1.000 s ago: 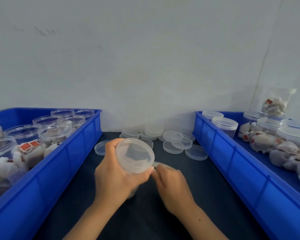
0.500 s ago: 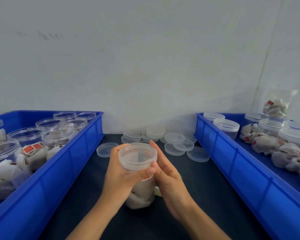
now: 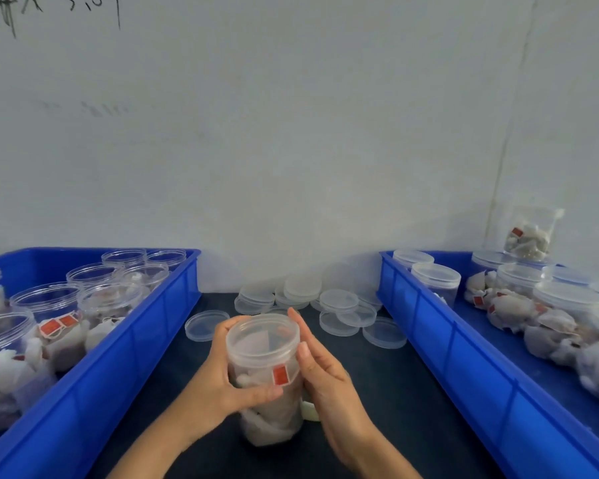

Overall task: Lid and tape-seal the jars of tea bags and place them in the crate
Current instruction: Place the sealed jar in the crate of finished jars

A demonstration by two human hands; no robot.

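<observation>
Standing upright on the dark table (image 3: 377,402), near centre between two blue crates: clear jar (image 3: 268,382) with long axis vertical, lidded mouth pointing up and tipped slightly toward the camera, tea bags packed inside, one red tag facing forward. Gripped around the left side by the left hand (image 3: 222,385), thumb curled across the front below the red tag, fingertips wrapped over the far rim of the lid (image 3: 261,335). Pressed flat along the jar's right side by the right hand (image 3: 329,378), fingers straight and held together, pointing up and away, thumb lying against the lid's edge. Partly hidden behind the right palm: a pale object low beside the jar, kind not clear. Reaching in from the near edge, both forearms angled inward. Lying farther back on the table, a scatter of loose clear lids (image 3: 339,302), some stacked. Holding open jars of tea bags, the left crate (image 3: 125,361). Holding lidded jars, some upright and some on their sides, the right crate (image 3: 464,361). Rising behind everything, a pale wall (image 3: 291,133).
</observation>
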